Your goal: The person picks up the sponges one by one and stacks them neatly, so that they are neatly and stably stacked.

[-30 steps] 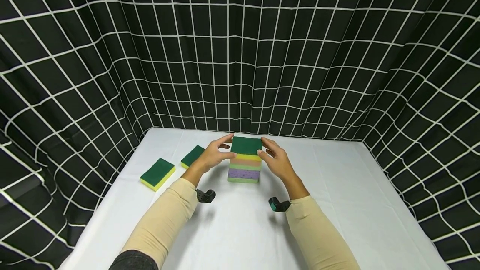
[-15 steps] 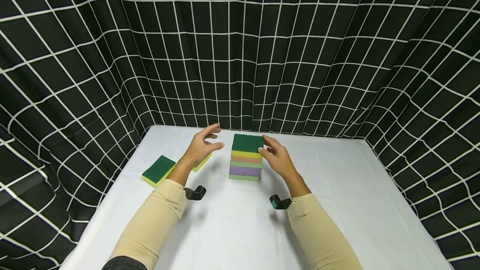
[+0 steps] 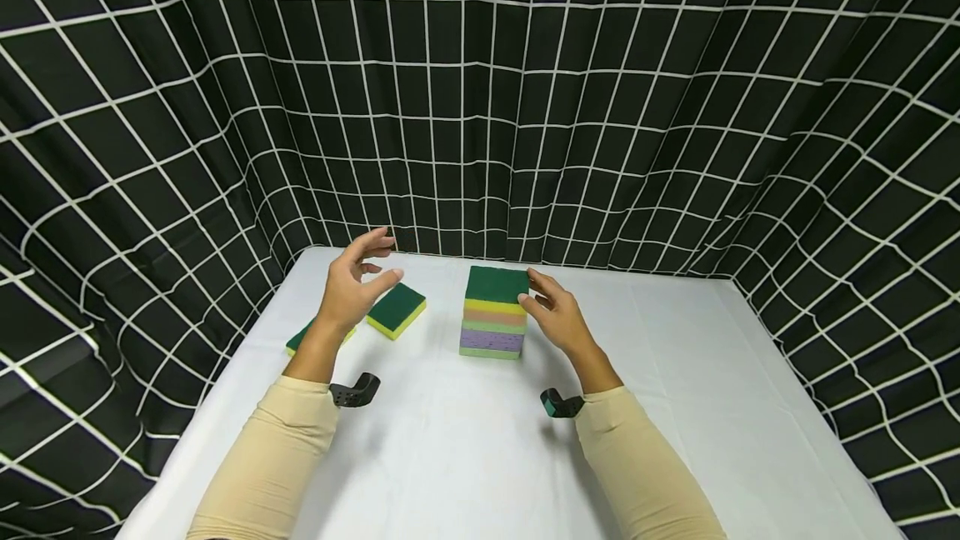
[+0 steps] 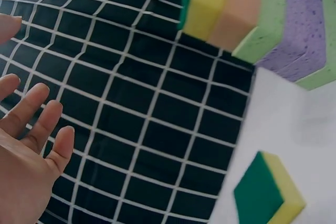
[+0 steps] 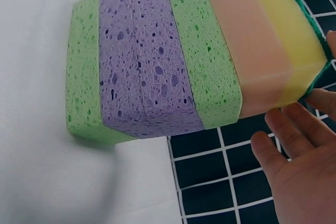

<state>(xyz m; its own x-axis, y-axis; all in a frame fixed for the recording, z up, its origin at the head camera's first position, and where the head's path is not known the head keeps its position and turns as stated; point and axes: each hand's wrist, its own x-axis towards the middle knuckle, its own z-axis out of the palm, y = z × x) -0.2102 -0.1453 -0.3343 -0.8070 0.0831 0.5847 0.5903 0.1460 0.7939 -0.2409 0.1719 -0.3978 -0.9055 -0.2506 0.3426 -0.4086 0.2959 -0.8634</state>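
A stack of sponges (image 3: 492,329) stands on the white table. From the bottom it runs light green, purple, light green, peach, then yellow topped with a dark green scouring pad. My right hand (image 3: 561,319) rests at the upper right side of the stack; in the right wrist view its extended fingertips (image 5: 273,116) are right at the peach and yellow layers. My left hand (image 3: 347,290) hovers with spread fingers, holding nothing, left of the stack. Beside it lies a green and yellow scouring sponge (image 3: 397,308). A second such sponge (image 3: 297,343) is partly hidden behind the left wrist.
A white cloth (image 3: 465,440) covers the table. Black curtains with a white grid (image 3: 480,107) enclose the back and both sides. A dark wrist-camera mount juts inward from each forearm.
My left hand has let go of the stack's left side and moved left over the loose sponges, uncovering the nearer one and partly covering the leftmost. My right hand stays at the stack.
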